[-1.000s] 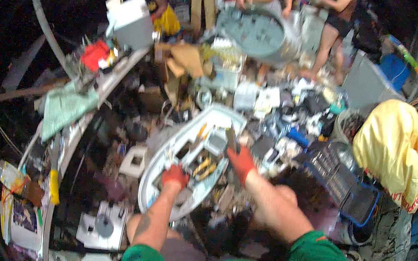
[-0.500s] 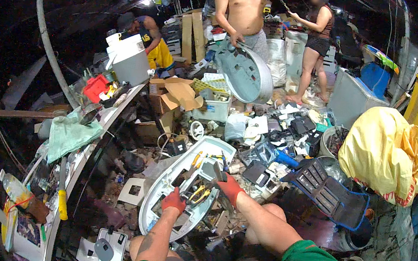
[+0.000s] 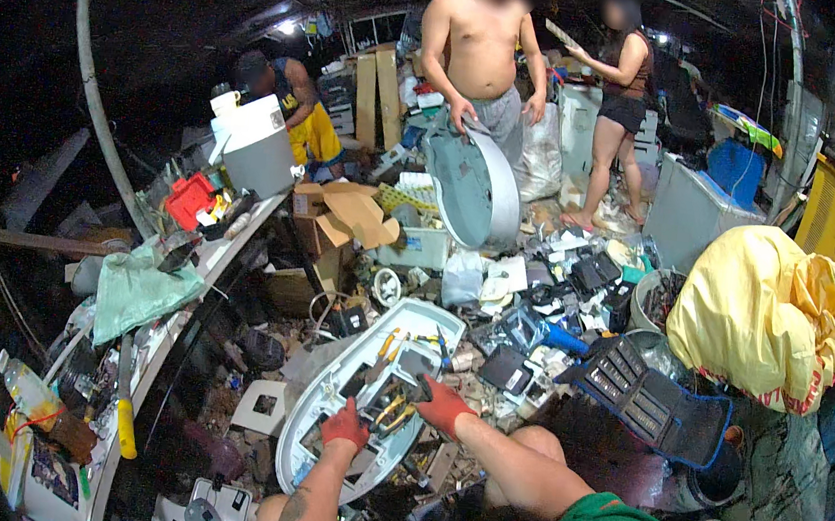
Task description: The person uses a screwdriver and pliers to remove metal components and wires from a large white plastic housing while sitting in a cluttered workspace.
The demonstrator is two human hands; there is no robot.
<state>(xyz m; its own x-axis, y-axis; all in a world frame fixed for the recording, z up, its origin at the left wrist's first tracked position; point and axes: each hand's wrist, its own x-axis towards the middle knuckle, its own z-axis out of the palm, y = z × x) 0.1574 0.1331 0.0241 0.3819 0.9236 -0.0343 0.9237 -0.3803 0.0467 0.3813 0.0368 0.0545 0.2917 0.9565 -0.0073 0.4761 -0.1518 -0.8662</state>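
Observation:
My left hand, in a red glove, is over the near left part of a pale grey plastic housing. Its fingers are curled, the index tip pointing forward; what they hold is too small to make out. My right hand, also gloved in red, reaches in from the right with thumb and fingers apart, beside a small dark piece. Between the hands lie yellow-handled pliers on dark parts inside the housing. Farther up in it are orange-handled pliers and another small hand tool.
An unfolded black tool case lies right of the housing, near a yellow sack. Scrap electronics and plastic cover the ground. A cluttered bench runs along the left. A shirtless person holds a large grey shell ahead; two other people are farther back.
My right hand has moved left and slightly down; the long dark piece at it no longer shows. The standing person's shell has turned and lowered, and that person's other arm has come down.

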